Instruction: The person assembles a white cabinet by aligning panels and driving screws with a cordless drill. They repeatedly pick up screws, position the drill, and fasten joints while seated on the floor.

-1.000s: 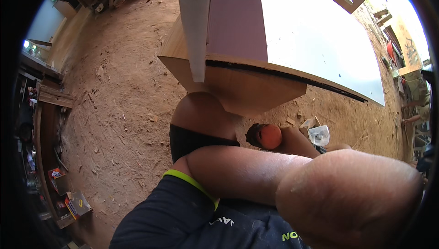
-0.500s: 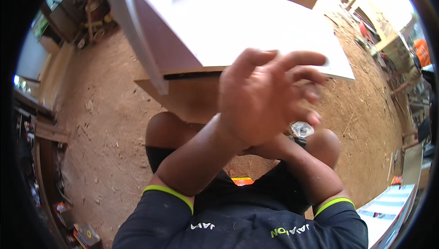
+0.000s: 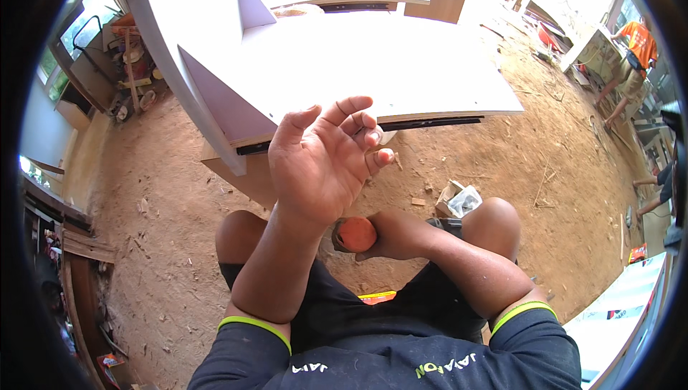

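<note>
My left hand (image 3: 319, 164) is raised, palm toward me, with its fingers loosely spread and nothing in them. Just beyond it lies the front edge of a white panel (image 3: 430, 67), part of a large piece of white board furniture with a black metal rail (image 3: 430, 124) under that edge. Lower down, between my knees, my right hand (image 3: 394, 234) is wrapped round an orange round-ended tool (image 3: 357, 235) with a dark part at its left. The rest of this tool is hidden, so its kind cannot be told.
A clear plastic bag (image 3: 464, 201) sits by a small carton beside my right knee. Wood scraps lie on the earth floor (image 3: 158, 246). A person in orange (image 3: 636, 44) stands at the far right. Shelving (image 3: 75, 246) runs along the left, and a white printed sheet (image 3: 620, 311) is at lower right.
My left hand has moved left and slightly lower, still with fingers apart. The right hand and its orange tool, hidden behind the left arm before, now show. The whole view has shifted.
</note>
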A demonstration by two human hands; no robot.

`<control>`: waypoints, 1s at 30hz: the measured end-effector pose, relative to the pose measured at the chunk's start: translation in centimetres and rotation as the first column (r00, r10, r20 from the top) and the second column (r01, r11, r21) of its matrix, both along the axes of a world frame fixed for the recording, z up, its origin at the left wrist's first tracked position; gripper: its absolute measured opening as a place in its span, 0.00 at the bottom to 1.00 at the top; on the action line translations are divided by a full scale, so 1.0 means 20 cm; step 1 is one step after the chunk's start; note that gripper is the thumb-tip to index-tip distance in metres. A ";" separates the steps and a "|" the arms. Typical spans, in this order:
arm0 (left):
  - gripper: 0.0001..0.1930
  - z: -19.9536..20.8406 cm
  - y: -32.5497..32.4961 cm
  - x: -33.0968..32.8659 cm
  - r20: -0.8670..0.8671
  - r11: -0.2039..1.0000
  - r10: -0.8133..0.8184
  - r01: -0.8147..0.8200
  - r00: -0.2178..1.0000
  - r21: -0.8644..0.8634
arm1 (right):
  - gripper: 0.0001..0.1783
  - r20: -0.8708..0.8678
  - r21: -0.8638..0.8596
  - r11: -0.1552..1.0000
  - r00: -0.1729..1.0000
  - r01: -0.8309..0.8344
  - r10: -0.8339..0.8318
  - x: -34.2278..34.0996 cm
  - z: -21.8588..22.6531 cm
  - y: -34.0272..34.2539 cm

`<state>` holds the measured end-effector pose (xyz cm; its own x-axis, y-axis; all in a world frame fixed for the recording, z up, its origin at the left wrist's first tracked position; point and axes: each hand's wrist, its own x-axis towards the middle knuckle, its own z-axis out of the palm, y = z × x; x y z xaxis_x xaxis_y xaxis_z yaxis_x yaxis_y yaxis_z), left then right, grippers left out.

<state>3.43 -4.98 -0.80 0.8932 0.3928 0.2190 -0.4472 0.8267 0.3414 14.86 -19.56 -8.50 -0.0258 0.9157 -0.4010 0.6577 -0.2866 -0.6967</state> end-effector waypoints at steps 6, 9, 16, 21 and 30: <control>0.26 0.06 0.03 -0.09 0.022 0.983 0.096 -0.098 0.995 0.157 | 0.28 0.067 -0.024 0.999 0.997 -0.039 0.040 -0.02 -0.01 0.00; 0.21 0.14 0.06 -0.21 0.079 0.897 0.268 -0.278 0.960 0.342 | 0.28 0.095 0.010 0.998 0.993 -0.070 0.068 -0.03 -0.02 0.00; 0.22 0.31 0.11 -0.56 0.426 0.070 0.798 -0.767 0.427 0.638 | 0.29 0.103 0.011 0.992 0.987 -0.128 0.126 -0.05 -0.11 0.01; 0.26 0.27 0.23 -0.53 0.317 -0.293 0.947 -0.568 -0.059 0.769 | 0.28 0.003 0.016 0.997 0.997 -0.077 0.077 -0.09 -0.22 0.03; 0.40 0.10 0.29 -0.21 0.273 -0.342 0.932 -0.338 -0.238 0.877 | 0.30 0.037 -0.033 0.999 0.998 -0.041 0.042 -0.09 -0.36 0.07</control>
<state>-0.84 0.78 1.15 -0.1454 0.7237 0.6746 0.1381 -0.6603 0.7382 13.00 -18.15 -15.70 -0.0477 0.9006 -0.4319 0.6954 -0.2805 -0.6617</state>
